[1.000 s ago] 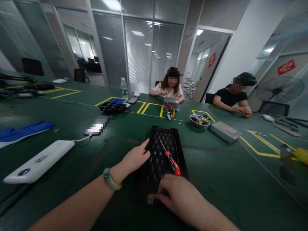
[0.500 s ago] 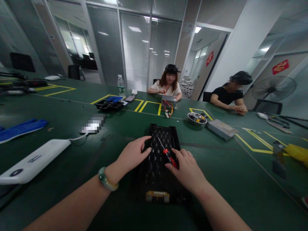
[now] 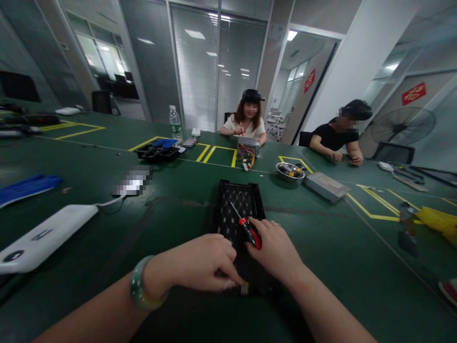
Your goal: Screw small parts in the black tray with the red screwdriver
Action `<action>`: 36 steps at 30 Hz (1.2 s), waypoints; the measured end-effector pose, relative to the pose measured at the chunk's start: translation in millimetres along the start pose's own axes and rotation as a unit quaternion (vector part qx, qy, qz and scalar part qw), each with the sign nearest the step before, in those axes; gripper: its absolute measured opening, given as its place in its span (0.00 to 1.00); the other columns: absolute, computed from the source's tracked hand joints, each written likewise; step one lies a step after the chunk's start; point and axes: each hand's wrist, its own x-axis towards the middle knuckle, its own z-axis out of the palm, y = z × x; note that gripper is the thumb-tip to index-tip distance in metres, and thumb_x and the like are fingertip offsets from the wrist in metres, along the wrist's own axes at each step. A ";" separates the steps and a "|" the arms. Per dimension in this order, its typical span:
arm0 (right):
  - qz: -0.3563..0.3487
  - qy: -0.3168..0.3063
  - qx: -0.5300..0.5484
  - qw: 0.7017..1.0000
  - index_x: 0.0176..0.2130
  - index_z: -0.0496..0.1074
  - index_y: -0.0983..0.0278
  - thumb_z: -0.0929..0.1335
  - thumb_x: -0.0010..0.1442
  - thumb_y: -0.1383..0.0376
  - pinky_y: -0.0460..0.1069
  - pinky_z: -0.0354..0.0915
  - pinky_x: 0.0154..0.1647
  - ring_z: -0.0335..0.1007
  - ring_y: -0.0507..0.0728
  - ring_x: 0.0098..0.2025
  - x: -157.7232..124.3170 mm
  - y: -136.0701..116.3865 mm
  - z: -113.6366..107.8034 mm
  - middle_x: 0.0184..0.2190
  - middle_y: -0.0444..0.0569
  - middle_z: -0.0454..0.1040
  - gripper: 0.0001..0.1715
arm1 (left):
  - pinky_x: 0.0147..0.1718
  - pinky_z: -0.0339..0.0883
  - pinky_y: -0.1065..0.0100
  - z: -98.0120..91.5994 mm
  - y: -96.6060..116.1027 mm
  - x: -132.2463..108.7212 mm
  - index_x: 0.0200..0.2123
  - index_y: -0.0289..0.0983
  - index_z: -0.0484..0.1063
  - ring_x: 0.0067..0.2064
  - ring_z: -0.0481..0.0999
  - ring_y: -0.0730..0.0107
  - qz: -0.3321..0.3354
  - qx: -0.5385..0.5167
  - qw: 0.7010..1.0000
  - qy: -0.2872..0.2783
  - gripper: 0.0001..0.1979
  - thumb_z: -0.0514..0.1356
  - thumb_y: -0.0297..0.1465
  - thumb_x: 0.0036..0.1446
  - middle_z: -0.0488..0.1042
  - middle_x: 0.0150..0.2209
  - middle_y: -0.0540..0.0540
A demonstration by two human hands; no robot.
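A black ribbed plastic tray (image 3: 237, 205) lies on the green table mat (image 3: 310, 247) in front of me. A red-handled screwdriver (image 3: 249, 232) rests in the tray, its thin shaft pointing to the far left. My right hand (image 3: 273, 245) curls over the screwdriver's handle. My left hand (image 3: 194, 264), with a green bangle (image 3: 142, 282) on its wrist, reaches across the near end of the tray. Its fingertips are at a small gold-coloured part (image 3: 244, 287), which the fingers mostly hide.
A white power bank (image 3: 48, 238) lies to the left, with blue gloves (image 3: 26, 187) beyond it. To the right stand a steel bowl (image 3: 290, 172) and a grey metal box (image 3: 325, 186). A person across the table (image 3: 246, 124) works at a wired unit (image 3: 247, 146).
My left hand has moved down and right from the tray's side to the small gold part. My right hand has closed over the screwdriver's handle. The view has shifted slightly.
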 end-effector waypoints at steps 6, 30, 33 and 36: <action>0.088 0.067 0.097 0.989 0.56 0.75 0.62 0.68 0.60 0.64 0.57 0.69 0.50 0.76 0.62 0.43 2.1 -2.0 -7.4 0.47 0.53 0.76 0.24 | 0.42 0.63 0.65 -1.9 -0.8 -0.5 0.44 0.47 0.81 0.34 0.76 0.70 -0.010 -0.011 1.000 0.002 0.08 0.63 0.31 0.65 0.80 0.33 0.52; 0.062 0.357 0.590 0.722 0.24 0.68 0.63 0.67 0.64 0.53 0.46 0.53 0.23 0.57 0.50 0.23 -3.0 7.5 -35.2 0.22 0.41 0.64 0.23 | 0.49 0.65 0.59 2.4 -33.2 -4.8 0.45 0.41 0.78 0.45 0.76 0.63 -0.207 0.035 0.967 0.146 0.10 0.57 0.31 0.67 0.80 0.42 0.47; 0.046 0.347 0.552 0.757 0.25 0.69 0.63 0.66 0.66 0.52 0.47 0.53 0.25 0.57 0.51 0.25 -4.1 6.4 -32.3 0.22 0.41 0.64 0.24 | 0.49 0.65 0.58 1.4 -32.2 -4.8 0.45 0.41 0.78 0.45 0.77 0.62 -0.205 0.036 0.968 0.141 0.10 0.57 0.31 0.67 0.80 0.42 0.47; 0.026 0.338 0.519 0.785 0.25 0.69 0.63 0.66 0.67 0.52 0.47 0.53 0.27 0.57 0.51 0.26 -6.0 4.3 -31.5 0.23 0.41 0.64 0.24 | 0.48 0.66 0.59 0.3 -31.7 -4.5 0.45 0.41 0.78 0.45 0.77 0.62 -0.205 0.036 0.969 0.135 0.10 0.57 0.31 0.67 0.80 0.42 0.47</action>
